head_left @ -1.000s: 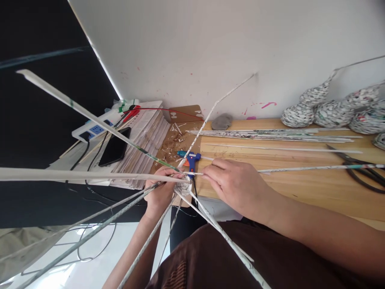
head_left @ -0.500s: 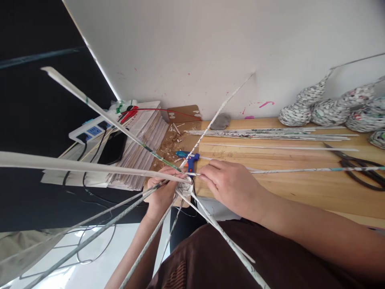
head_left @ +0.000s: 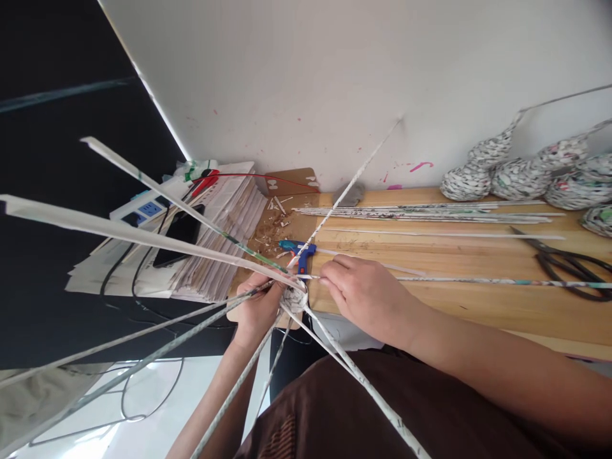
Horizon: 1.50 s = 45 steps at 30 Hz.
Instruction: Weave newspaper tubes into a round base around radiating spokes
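A small woven paper base [head_left: 293,298] sits at the centre, with long rolled-paper rods spreading out from it in several directions. My left hand [head_left: 258,303] is closed around the left side of this base, its fingertips partly hidden by the rods. My right hand [head_left: 361,290] pinches one paper rod [head_left: 471,280] just right of the base; the rod's free end runs on to the right over the table. A thick white rod [head_left: 157,241] stretches to the upper left, and another rod [head_left: 351,191] points up toward the wall.
On the wooden table [head_left: 478,255] lie a bundle of paper rods [head_left: 421,211], black scissors [head_left: 568,261] and a blue glue gun [head_left: 302,250]. Woven paper gourd shapes [head_left: 516,178] stand back right. A paper stack [head_left: 229,236], phone [head_left: 179,236] and power strip [head_left: 148,209] are at left.
The thick white rod at left has swung upward, and the thinner one above it has dipped slightly. The rod in my right hand lies lower at its right end. Both hands stay nearly in place.
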Each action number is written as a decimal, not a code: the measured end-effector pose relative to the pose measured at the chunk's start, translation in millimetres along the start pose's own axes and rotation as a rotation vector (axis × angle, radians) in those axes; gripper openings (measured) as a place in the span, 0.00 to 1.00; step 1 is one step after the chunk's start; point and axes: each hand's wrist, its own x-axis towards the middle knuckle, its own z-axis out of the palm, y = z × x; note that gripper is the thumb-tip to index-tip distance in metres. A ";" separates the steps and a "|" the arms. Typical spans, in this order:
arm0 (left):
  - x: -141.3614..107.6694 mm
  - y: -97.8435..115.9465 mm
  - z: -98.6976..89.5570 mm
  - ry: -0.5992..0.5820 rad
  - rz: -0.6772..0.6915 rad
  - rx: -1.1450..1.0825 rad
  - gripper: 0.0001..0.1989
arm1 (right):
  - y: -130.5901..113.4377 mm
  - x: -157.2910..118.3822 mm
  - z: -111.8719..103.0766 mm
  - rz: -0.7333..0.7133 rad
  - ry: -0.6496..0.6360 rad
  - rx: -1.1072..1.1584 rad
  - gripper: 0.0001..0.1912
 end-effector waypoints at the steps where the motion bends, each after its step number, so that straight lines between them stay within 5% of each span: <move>1: -0.1 -0.5 -0.2 -0.002 0.004 0.008 0.03 | 0.1 0.2 0.9 0.005 -0.003 0.004 0.07; 15: -1.3 19.3 10.3 0.022 0.007 -0.018 0.06 | -8.9 10.8 4.4 0.081 -0.026 0.213 0.11; 27: -1.0 34.8 13.1 -0.060 -0.050 0.062 0.04 | -6.8 20.2 17.6 0.092 -0.090 0.090 0.07; 40: 9.7 32.2 19.0 -0.100 -0.047 0.069 0.07 | 7.0 10.5 6.6 0.152 -0.070 0.083 0.08; 45: 17.1 35.2 19.4 -0.111 -0.009 0.079 0.07 | 13.9 2.2 -8.4 0.154 0.005 0.132 0.17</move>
